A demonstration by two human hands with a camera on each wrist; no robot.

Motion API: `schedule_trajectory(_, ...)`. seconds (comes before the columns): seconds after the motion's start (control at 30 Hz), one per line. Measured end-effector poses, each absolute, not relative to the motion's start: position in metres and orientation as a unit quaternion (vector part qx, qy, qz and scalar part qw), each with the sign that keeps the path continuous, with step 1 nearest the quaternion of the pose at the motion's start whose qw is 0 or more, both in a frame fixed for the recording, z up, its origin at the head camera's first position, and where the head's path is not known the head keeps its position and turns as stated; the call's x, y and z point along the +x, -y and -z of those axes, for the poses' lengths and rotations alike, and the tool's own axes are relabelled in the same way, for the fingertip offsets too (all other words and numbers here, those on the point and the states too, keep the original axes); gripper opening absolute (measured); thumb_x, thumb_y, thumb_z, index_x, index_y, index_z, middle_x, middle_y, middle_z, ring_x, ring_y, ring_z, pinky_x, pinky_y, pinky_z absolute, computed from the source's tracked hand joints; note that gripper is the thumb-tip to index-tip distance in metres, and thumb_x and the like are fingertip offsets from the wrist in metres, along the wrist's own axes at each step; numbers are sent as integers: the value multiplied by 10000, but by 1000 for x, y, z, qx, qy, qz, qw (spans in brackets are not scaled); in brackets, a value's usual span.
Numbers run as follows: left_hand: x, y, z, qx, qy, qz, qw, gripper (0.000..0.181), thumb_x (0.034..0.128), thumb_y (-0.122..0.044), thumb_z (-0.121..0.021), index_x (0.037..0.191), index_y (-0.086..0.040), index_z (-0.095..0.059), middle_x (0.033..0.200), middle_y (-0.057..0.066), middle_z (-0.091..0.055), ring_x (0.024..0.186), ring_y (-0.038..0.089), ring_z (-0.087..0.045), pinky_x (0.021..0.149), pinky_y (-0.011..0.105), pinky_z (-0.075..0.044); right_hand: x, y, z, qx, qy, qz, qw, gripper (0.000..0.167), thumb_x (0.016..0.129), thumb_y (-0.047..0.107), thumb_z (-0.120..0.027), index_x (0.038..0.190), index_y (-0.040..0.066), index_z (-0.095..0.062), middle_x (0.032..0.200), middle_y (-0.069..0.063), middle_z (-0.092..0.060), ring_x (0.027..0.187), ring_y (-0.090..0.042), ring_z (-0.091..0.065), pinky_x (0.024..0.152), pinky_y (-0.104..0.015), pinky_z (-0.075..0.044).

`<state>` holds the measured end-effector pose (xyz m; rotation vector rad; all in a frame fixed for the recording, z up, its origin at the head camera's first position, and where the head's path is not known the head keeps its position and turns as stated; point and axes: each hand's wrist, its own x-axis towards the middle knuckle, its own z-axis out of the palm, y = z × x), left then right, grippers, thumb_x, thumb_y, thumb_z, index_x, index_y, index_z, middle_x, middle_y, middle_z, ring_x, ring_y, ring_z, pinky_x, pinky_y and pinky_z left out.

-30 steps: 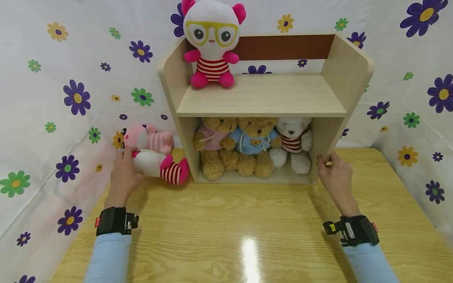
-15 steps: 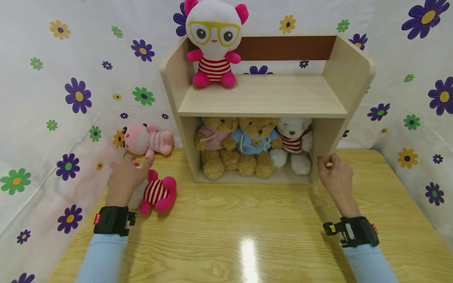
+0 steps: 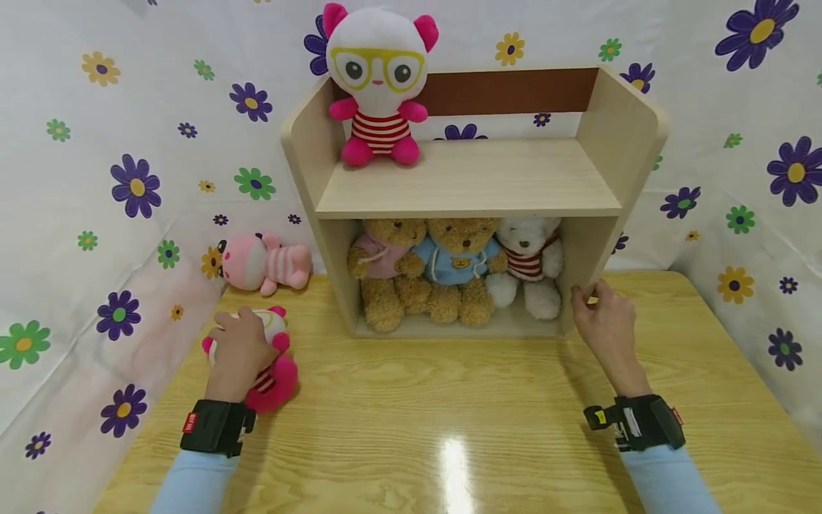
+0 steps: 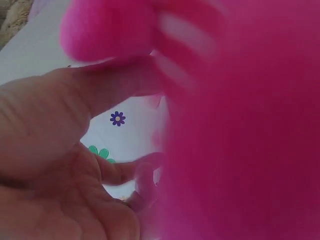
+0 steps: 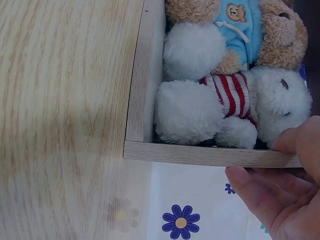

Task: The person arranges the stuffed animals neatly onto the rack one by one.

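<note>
My left hand (image 3: 239, 357) lies over a white and hot-pink plush panda (image 3: 277, 385) with a red-striped body, at the left of the table. Its thumb and fingers curl about the toy, hiding part of the head and body. In the left wrist view the pink plush (image 4: 240, 135) fills the right side, blurred, with the thumb against it. At the right, my right hand (image 3: 609, 332) pinches the side panel (image 5: 210, 154) of a wooden shelf (image 3: 472, 178). In the right wrist view its thumb is inside the panel and the fingers outside.
A pink plush animal (image 3: 266, 264) lies near the wall, left of the shelf. Another white panda with yellow glasses (image 3: 379, 86) sits on the upper board. Below sit a pink-clad bear (image 3: 383, 264), a blue-clad bear (image 3: 459, 264) and a white bear (image 3: 526, 264).
The red-striped panda has come away from beside the pink plush animal toward the table's front left and turned. My left hand has moved nearer with it. The right hand stays on the panel.
</note>
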<state>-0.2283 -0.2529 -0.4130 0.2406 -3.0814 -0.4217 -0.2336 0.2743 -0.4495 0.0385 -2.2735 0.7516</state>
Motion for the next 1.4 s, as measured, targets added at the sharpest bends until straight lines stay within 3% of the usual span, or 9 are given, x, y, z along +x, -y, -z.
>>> schedule_trajectory(0.13, -220, 256, 414, 93, 981, 168, -6, 625, 848, -118, -725, 1296, 139, -374, 1235, 532, -248, 1079, 637, -300, 789, 688, -446, -233, -275, 450, 19, 882, -290, 371, 192, 928, 41, -657, 808, -107, -630, 680, -303, -683, 594, -445, -706, 469, -537, -525)
schedule_trajectory(0.3, -210, 258, 418, 125, 973, 187, -54, 777, 866, -170, -744, 1494, 8, -322, 1341, 536, -179, 1090, 713, -332, 811, 757, -466, -230, -276, 455, 32, 881, -288, 373, 185, 918, 27, -666, 790, -102, -628, 634, -292, -671, 569, -436, -704, 425, -458, -510)
schedule_trajectory(0.47, -202, 254, 426, 130, 974, 173, -59, 877, 834, -262, -825, 1487, 31, -320, 1297, 547, -247, 1077, 718, -383, 856, 741, -472, -222, -276, 462, 30, 884, -286, 368, 182, 908, 22, -682, 781, -99, -633, 613, -276, -666, 554, -417, -704, 404, -365, -488)
schedule_trajectory(0.73, -194, 258, 448, 131, 974, 186, 2, 706, 839, -133, -765, 1423, -2, -391, 1223, 552, -291, 788, 633, -539, 668, 678, -531, -217, -271, 463, 34, 882, -299, 363, 143, 904, 5, -674, 850, -127, -658, 659, -292, -681, 572, -426, -712, 425, -505, -525)
schedule_trajectory(0.9, -199, 270, 447, 138, 967, 212, 13, 577, 863, -123, -720, 1359, -25, -443, 1212, 475, -318, 701, 496, -560, 552, 488, -495, -222, -272, 458, 30, 878, -300, 371, 149, 912, 8, -666, 843, -123, -646, 648, -292, -674, 587, -443, -712, 449, -540, -530)
schedule_trajectory(1.0, -197, 274, 442, 131, 965, 227, 22, 536, 876, -139, -713, 1337, -13, -471, 1181, 435, -360, 818, 470, -519, 550, 425, -460, -226, -273, 455, 35, 879, -293, 374, 155, 915, 11, -665, 830, -117, -638, 637, -289, -670, 579, -441, -709, 439, -532, -526)
schedule_trajectory(1.17, -188, 270, 435, 118, 953, 255, 117, 522, 868, -127, -743, 1337, -49, -529, 1218, 399, -387, 1010, 533, -470, 643, 557, -523, -230, -274, 453, 35, 882, -285, 373, 192, 911, 13, -672, 757, -80, -604, 608, -279, -660, 553, -425, -701, 405, -477, -506)
schedule_trajectory(1.33, -185, 256, 421, 77, 901, 307, 296, 569, 829, -47, -795, 1348, -129, -577, 1293, 325, -380, 1159, 485, -483, 899, 697, -519, -232, -274, 451, 30, 882, -292, 370, 164, 914, 18, -670, 821, -113, -638, 634, -285, -670, 570, -430, -706, 414, -482, -516)
schedule_trajectory(1.4, -185, 250, 413, 56, 869, 330, 364, 571, 808, -38, -820, 1328, -126, -603, 1299, 304, -386, 1231, 397, -455, 954, 589, -552, -233, -273, 449, 33, 881, -292, 372, 161, 914, 16, -670, 852, -131, -647, 644, -294, -672, 573, -436, -706, 422, -502, -520)
